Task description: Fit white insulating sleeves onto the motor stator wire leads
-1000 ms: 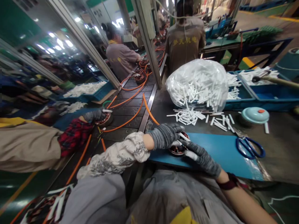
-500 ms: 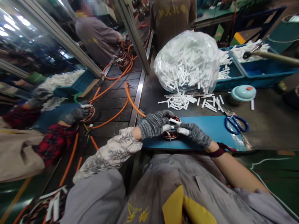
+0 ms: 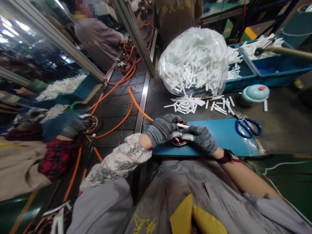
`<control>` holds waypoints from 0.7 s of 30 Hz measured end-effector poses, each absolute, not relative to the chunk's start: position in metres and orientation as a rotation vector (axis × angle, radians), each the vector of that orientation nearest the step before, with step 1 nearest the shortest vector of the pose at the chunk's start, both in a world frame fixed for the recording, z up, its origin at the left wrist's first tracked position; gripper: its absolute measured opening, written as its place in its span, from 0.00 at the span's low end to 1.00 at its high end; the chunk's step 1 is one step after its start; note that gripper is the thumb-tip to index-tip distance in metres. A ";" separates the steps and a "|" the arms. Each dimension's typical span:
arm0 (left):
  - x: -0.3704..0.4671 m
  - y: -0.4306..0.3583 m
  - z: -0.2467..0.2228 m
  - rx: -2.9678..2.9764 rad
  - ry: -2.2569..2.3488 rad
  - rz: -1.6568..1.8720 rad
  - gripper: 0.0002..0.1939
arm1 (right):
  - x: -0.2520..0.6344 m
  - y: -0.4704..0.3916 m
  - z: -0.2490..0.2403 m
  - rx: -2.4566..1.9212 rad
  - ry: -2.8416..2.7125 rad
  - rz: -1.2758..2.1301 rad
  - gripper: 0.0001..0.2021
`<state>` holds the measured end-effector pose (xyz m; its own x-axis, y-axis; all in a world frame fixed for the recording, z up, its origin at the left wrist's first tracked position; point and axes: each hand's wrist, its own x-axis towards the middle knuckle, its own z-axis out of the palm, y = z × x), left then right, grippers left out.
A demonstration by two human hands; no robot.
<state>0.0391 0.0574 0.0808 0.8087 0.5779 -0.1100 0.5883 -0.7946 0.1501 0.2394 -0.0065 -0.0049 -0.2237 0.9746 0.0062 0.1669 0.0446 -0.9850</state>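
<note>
A round copper-wound part (image 3: 179, 141) rests on the blue mat (image 3: 221, 135), partly covered by both hands. My left hand (image 3: 163, 129), in a grey striped glove, reaches over its left side with fingers pressed together. From the right, my right hand (image 3: 200, 138), gloved alike with white fingertips, meets it above the part. The fingertips nearly touch, and what they pinch is too small to make out. A white tube (image 3: 182, 125) lies across the far side of the part.
Beyond the mat are loose white tubes (image 3: 187, 104) and a clear bag (image 3: 193, 61) full of them. Blue scissors (image 3: 248, 126) and a light-blue lidded container (image 3: 255, 94) lie right. Orange hoses (image 3: 117, 125) cross the conveyor left, near a co-worker's gloved hand (image 3: 74, 126).
My fingertips have drawn closer together over the part, and my right hand has shifted slightly left. The view has moved a little.
</note>
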 end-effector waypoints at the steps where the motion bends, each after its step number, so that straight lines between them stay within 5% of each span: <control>1: 0.046 0.056 0.082 2.858 0.911 -0.113 0.16 | 0.240 -0.007 -0.007 -1.191 -1.511 1.239 0.16; 8: 0.081 0.056 0.084 2.985 0.783 -0.195 0.13 | 0.268 -0.023 -0.019 -1.159 -1.565 0.911 0.14; 12: 0.039 0.078 0.096 2.878 0.814 0.027 0.28 | 0.265 -0.045 -0.015 -1.051 -1.878 0.705 0.04; 17: -0.019 0.091 0.092 2.608 0.731 -0.049 0.23 | 0.236 -0.039 -0.025 -0.919 -2.177 0.140 0.09; 21: -0.025 0.068 0.078 2.624 0.856 0.061 0.24 | 0.238 -0.018 -0.025 -1.081 -2.152 0.027 0.09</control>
